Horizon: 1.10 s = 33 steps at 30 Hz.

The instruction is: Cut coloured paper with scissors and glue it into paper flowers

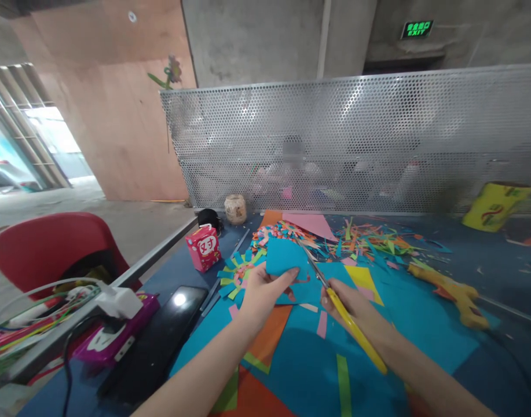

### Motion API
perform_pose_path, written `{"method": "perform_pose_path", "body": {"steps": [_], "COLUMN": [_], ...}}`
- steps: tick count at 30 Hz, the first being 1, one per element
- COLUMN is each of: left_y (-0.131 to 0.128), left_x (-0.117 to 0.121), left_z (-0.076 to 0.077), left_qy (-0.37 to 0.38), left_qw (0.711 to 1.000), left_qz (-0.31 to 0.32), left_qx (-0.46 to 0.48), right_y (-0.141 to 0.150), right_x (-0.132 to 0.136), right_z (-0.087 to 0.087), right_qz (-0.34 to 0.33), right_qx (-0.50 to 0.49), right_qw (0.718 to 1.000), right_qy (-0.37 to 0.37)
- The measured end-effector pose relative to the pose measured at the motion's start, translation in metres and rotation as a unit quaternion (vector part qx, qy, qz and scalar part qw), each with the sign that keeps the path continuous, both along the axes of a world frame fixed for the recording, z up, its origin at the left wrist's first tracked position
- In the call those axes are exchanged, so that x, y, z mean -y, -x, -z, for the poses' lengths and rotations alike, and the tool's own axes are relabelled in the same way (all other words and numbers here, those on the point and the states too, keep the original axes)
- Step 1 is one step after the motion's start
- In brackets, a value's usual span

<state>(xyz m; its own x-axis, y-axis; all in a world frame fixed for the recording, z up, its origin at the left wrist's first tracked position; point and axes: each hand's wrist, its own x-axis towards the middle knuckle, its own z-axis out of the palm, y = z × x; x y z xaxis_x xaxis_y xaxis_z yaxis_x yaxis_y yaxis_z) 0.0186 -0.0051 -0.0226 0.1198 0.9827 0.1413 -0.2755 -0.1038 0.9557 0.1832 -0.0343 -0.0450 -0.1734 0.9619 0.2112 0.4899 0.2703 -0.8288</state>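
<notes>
My left hand (265, 289) pinches a piece of blue paper (285, 258), holding it up over the table. My right hand (356, 315) is closed on yellow-handled scissors (334, 301); their metal blades point up and left and meet the right edge of the blue paper. Below my hands lie large blue sheets (413, 315), an orange sheet (269, 341), a yellow piece (364, 279) and loose strips of pink and green paper.
Several paper scraps (361, 237) litter the back of the blue table. A yellow glue gun (456, 292) lies right, a yellow cup (493, 205) far right. At left are a red carton (203, 248), a black phone (161, 341), and a red chair (48, 249). A perforated metal screen (356, 139) stands behind.
</notes>
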Motion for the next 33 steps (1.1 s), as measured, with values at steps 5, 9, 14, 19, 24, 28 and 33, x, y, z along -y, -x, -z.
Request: {"method": "perform_pose_path", "body": {"steps": [5, 9, 14, 19, 24, 28, 33], "left_y": [0.0002, 0.0002, 0.0017, 0.0042, 0.0045, 0.0042, 0.0048], "left_x": [-0.0004, 0.0004, -0.0005, -0.0049, -0.0048, -0.0048, -0.0068], "left_z": [-0.0014, -0.0039, -0.0028, 0.0006, -0.0017, -0.0019, 0.0032], "left_qy": [0.001, -0.001, -0.002, -0.004, 0.016, 0.017, 0.009], "left_qw": [1.0, 1.0, 1.0, 1.0, 0.999, 0.999, 0.999], "left_qz": [0.006, 0.009, 0.0, 0.0, -0.028, -0.044, -0.033], "left_qx": [0.005, 0.012, 0.017, -0.001, 0.016, -0.005, -0.022], "right_y": [0.0016, 0.0028, 0.0024, 0.0017, 0.0024, 0.0018, 0.0008], "right_x": [-0.002, -0.0011, -0.0006, -0.0024, -0.0034, -0.0033, -0.0019], "right_z": [-0.0015, -0.0057, -0.0084, -0.0052, -0.0059, -0.008, -0.0097], "right_qz": [-0.002, 0.0, 0.003, 0.027, 0.038, 0.01, -0.004], "right_qx": [0.013, 0.024, 0.026, 0.033, 0.046, 0.048, 0.047], "right_qw": [0.999, 1.0, 1.0, 0.999, 0.998, 0.998, 0.998], "right_qy": [0.032, 0.007, 0.002, -0.004, 0.013, 0.03, 0.043]}}
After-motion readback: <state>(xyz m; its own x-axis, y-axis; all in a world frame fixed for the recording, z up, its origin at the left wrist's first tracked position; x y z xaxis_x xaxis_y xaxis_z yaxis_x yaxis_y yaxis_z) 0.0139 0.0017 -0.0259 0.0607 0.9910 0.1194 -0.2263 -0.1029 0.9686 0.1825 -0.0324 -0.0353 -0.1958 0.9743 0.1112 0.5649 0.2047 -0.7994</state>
